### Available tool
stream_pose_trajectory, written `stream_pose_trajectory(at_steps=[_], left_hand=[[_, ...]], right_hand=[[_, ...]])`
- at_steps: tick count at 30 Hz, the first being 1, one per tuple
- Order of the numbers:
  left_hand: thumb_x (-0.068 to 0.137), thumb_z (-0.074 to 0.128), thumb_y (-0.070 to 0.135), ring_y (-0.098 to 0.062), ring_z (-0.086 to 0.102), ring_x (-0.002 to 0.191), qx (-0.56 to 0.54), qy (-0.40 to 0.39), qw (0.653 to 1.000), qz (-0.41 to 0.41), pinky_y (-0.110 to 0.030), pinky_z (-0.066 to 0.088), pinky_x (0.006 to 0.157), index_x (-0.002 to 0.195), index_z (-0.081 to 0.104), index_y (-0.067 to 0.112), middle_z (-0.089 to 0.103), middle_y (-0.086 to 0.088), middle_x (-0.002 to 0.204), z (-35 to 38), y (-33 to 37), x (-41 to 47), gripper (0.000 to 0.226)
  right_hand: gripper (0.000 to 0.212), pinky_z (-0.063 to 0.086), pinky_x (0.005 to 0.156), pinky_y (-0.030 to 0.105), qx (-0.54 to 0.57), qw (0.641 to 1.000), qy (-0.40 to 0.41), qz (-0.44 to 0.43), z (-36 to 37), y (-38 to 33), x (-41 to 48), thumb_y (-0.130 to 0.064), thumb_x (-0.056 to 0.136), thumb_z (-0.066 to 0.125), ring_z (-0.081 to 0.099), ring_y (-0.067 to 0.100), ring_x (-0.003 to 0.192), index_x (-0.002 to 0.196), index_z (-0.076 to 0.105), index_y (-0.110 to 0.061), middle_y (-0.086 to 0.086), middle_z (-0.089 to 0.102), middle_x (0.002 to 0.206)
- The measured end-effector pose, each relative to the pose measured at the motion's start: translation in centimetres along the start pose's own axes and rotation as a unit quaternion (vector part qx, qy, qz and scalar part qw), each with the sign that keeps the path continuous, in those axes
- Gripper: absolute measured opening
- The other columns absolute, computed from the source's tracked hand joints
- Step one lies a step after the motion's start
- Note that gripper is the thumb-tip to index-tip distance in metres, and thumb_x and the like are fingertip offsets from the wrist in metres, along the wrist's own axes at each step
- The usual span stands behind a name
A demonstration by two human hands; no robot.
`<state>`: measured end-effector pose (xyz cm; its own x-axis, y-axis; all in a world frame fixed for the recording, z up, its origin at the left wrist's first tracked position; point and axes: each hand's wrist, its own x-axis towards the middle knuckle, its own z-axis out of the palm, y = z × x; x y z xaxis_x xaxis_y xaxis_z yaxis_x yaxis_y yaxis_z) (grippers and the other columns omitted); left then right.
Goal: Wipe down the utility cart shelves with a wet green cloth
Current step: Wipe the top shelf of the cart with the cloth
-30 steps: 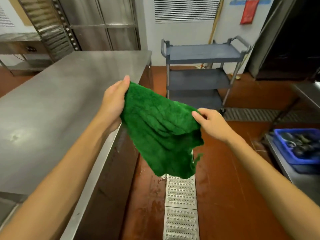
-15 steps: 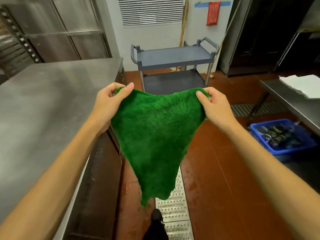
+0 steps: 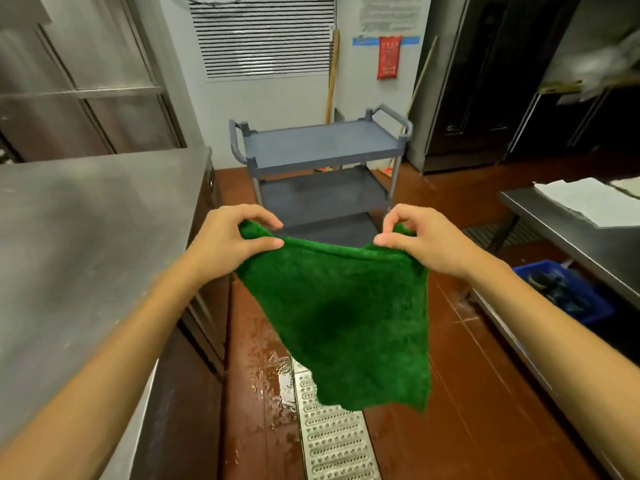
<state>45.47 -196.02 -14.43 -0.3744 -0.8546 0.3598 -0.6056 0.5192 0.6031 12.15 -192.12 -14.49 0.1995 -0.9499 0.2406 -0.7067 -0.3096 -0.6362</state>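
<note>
Left hand point(image 3: 227, 245), right hand point(image 3: 427, 245) pinch green cloth point(image 3: 349, 306) top edge, spread between them (rest hangs free) — cart point(image 3: 322, 144) well ahead.

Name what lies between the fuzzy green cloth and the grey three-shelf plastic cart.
Head view: only bare red-brown floor shows between the green cloth and the grey cart; the cloth hides part of that stretch.

Wet red floor point(image 3: 485, 410), drain grate point(image 3: 332, 431); steel counter point(image 3: 86, 237) left; louvred wall vent point(image 3: 266, 36).

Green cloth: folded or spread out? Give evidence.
Spread out: left hand and right hand pinch the cloth by separate corners; it hangs open.
</note>
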Motion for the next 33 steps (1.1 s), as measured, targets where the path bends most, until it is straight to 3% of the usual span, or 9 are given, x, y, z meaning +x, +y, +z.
stream_pose_trajectory(at_steps=[5,7,11,16,19,24,27,29,33], left_hand=[[0.08,0.083,0.028,-0.013,0.068,0.093,0.077,0.051,0.991,0.092,-0.044,0.053,0.09,0.083,0.078,0.022,0.072,0.005,0.096,-0.1,-2.4,4.6,0.009],[0.082,0.081,0.025,-0.015,0.067,0.093,0.094,0.057,0.988,0.107,-0.045,0.053,0.09,0.083,0.078,0.02,0.071,0.004,0.097,-0.3,-3.3,6.3,0.006],[0.085,0.078,0.027,-0.02,0.064,0.096,0.125,0.077,0.984,0.1,-0.046,0.053,0.087,0.087,0.072,0.021,0.066,0.003,0.103,-0.3,-5.4,9.3,0.009],[0.082,0.074,0.009,-0.014,0.057,0.089,0.209,0.116,0.964,0.116,-0.036,0.051,0.071,0.078,0.061,0.018,0.06,0.001,0.119,0.0,-8.1,12.5,0.017],[0.071,0.065,-0.006,-0.019,0.058,0.093,0.281,0.071,0.947,0.142,-0.033,0.049,0.062,0.064,0.065,0.022,0.064,0.001,0.125,0.6,-10.0,15.7,0.028],[0.074,0.071,-0.005,-0.027,0.058,0.091,0.348,0.025,0.933,0.09,-0.03,0.046,0.056,0.073,0.076,0.031,0.065,-0.001,0.131,2.0,-13.4,22.7,0.036],[0.083,0.065,0.008,-0.03,0.058,0.107,0.366,0.01,0.93,0.035,-0.039,0.054,0.065,0.087,0.078,0.032,0.055,-0.006,0.144,3.5,-14.0,26.8,0.028],[0.087,0.057,0.029,-0.032,0.054,0.121,0.378,0.013,0.926,0.012,-0.043,0.056,0.076,0.096,0.077,0.032,0.044,-0.009,0.154,4.6,-14.1,29.3,0.022],[0.076,0.045,0.084,-0.034,0.044,0.134,0.391,-0.007,0.918,-0.068,-0.042,0.054,0.084,0.116,0.067,0.021,0.009,-0.019,0.165,6.7,-14.3,33.5,0.077]], right_hand=[[0.064,0.041,0.06,0.035,-0.128,0.976,-0.173,0.019,0.3,0.3,3.0,-0.058,0.047,0.091,0.051,0.016,0.068,0.081,0.044,-0.03,-0.003,0.058,0.08],[0.069,0.048,0.067,0.04,-0.202,0.961,-0.189,0.006,1.7,1.4,4.8,-0.039,0.05,0.096,0.052,0.019,0.077,0.086,0.038,-0.027,-0.003,0.052,0.092],[0.053,0.049,0.068,0.049,-0.261,0.961,-0.085,-0.035,3.1,3.9,8.4,-0.005,0.071,0.075,0.054,0.024,0.075,0.091,0.032,-0.028,-0.005,0.043,0.096],[0.051,0.045,0.058,0.044,-0.185,0.98,0.027,-0.066,3.1,5.7,13.2,-0.001,0.076,0.069,0.052,0.024,0.065,0.103,0.032,-0.023,-0.006,0.048,0.08],[0.047,0.048,0.065,0.048,-0.132,0.981,0.036,-0.136,2.6,7.1,16.8,0.003,0.072,0.07,0.054,0.027,0.076,0.096,0.039,-0.023,-0.004,0.049,0.098],[0.028,0.051,0.083,0.04,-0.144,0.966,0.016,-0.213,0.0,11.0,23.8,-0.009,0.076,0.08,0.053,0.016,0.099,0.087,0.059,-0.024,-0.004,0.046,0.118],[0.01,0.053,0.078,0.037,-0.157,0.958,0.003,-0.241,-1.3,12.6,27.6,-0.019,0.082,0.074,0.054,0.013,0.09,0.091,0.071,-0.019,-0.002,0.051,0.12],[0.015,0.054,0.077,0.038,-0.164,0.952,-0.001,-0.257,-1.8,13.7,30.6,-0.022,0.086,0.067,0.058,0.015,0.089,0.098,0.074,-0.015,0.0,0.055,0.12],[0.019,0.053,0.087,0.042,-0.155,0.942,0.064,-0.292,-2.0,15.2,35.9,-0.016,0.092,0.063,0.062,0.025,0.1,0.104,0.074,-0.007,0.01,0.061,0.117]])
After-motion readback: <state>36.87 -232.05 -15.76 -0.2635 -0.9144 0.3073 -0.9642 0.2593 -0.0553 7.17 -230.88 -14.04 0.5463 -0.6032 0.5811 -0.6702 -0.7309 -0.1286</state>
